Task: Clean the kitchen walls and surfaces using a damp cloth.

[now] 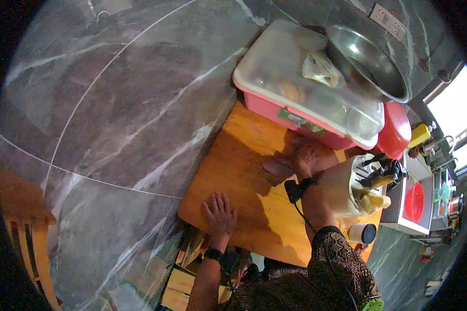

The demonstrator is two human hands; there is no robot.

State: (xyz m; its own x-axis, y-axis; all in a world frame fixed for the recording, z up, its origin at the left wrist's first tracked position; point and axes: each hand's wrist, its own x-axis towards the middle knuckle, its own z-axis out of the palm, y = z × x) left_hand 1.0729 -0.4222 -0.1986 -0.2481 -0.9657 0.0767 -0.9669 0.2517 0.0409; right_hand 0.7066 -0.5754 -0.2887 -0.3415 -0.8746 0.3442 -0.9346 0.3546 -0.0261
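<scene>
My left hand (220, 217) lies palm down near the left corner of a wooden table (245, 198). Its fingers are spread a little and hold nothing. Farther across the same tabletop, my right hand (305, 157) reaches close to the front of a pink plastic storage box (268, 107) with a translucent lid (280, 58). That hand is blurred and in shadow, so I cannot tell whether it holds anything. Beside my right forearm, a whitish utensil holder (336, 190) carries several dark-handled kitchen tools (379, 175).
A stainless steel basin (367, 64) and a crumpled plastic bag (321, 70) rest on the lid. A red basin (395, 130) stands behind the holder. Near the table's right edge is a white jar with a dark lid (362, 233). Cardboard boxes (181, 285) sit below.
</scene>
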